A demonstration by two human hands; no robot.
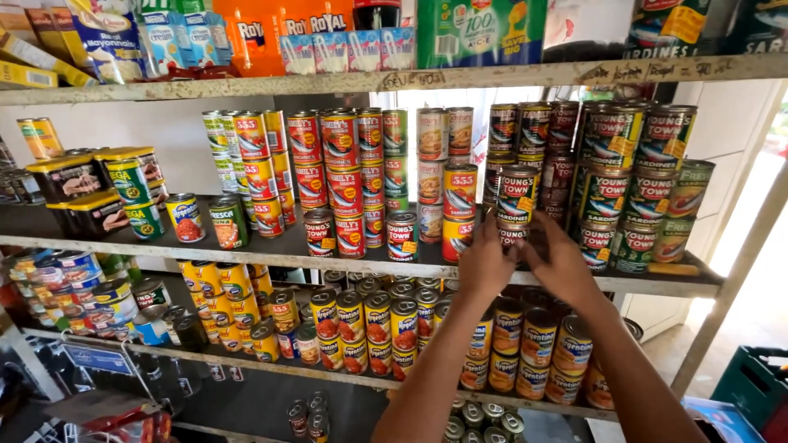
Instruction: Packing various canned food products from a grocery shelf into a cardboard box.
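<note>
**Both hands up on the sardine cans, middle shelf**

You're reaching both arms up into the center-right of the frame, and your hands are meeting around a short stack of dark-labelled sardine cans (515, 197) on the middle shelf (271, 254). Your left hand (484, 264) is cupping the left side of the bottom can, fingers curled against it. Your right hand (565, 264) is pressing in from the right, fingers spread and bent around the stack. So both hands are closing on the cans rather than hanging open, though I can't tell whether the stack is actually lifted off the shelf.

As for progress: the rows look mostly filled already. Red-labelled cans (328, 164) are sitting stacked to the left of your hands, and green-and-yellow cans (632, 164) are piled at the right of the frame. The stack you're gripping is standing a bit forward of its neighbours, so it looks like it isn't lined up with them yet.
</note>
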